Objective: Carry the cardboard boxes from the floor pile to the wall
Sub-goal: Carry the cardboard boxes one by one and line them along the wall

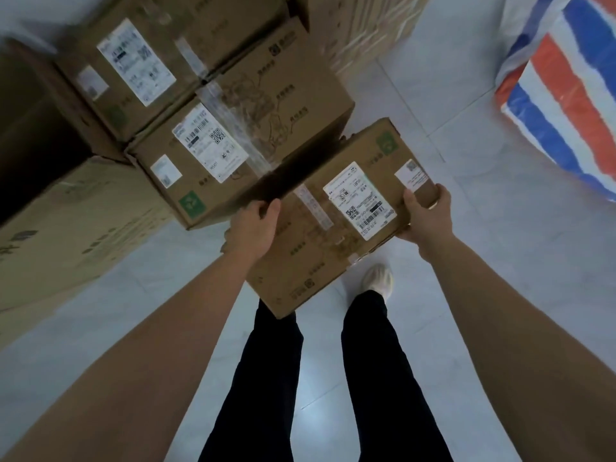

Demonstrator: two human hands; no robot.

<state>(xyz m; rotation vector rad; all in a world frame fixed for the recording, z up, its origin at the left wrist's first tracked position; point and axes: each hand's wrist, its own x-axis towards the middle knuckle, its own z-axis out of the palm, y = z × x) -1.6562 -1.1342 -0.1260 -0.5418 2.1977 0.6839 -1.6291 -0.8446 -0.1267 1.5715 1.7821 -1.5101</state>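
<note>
I hold a brown cardboard box (320, 241) with a white shipping label off the floor, in front of my legs. My left hand (253, 228) grips its left edge, thumb on top. Its right corner is gripped by my right hand (426, 215), thumb over the top face and fingers underneath. The box sits tilted, its far edge close to a second labelled box (233, 135) in the stack ahead. A third labelled box (150, 55) stands behind that one.
A large carton (66, 228) lies at the left beside a dark opening. A red, white and blue striped woven bag (566, 105) sits at the right. More stacked cartons (366, 28) stand at the top. Pale floor tiles (483, 278) lie under my feet.
</note>
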